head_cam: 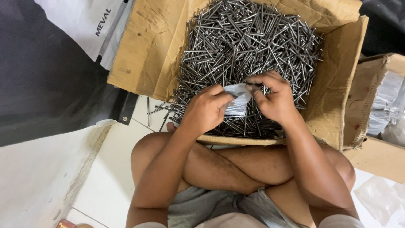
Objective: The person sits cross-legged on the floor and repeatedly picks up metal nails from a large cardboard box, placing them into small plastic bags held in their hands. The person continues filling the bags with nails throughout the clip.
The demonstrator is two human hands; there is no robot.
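Both hands pinch a small clear plastic bag [237, 100]: left hand [205, 110] closed on its near edge, right hand [274, 97] fingers closed on its mouth. Step looks like opening the bag. Steel nails [249, 42] heaped directly under the grip, filling the cardboard box [143, 46].

Both forearms rise from the bottom of the frame and angle inward, meeting just above centre. The left hand [205, 110] sits left of centre, knuckles up, wrist bent slightly, thumb and forefinger pinched together at its upper right. The right hand [274, 99] faces it from right of centre, back of the hand to the camera, fingers curled and tips pressed in toward the left hand's. The two sets of fingertips sit just beside each other. Below, bare legs cross in the lower middle, knees splayed to either side.
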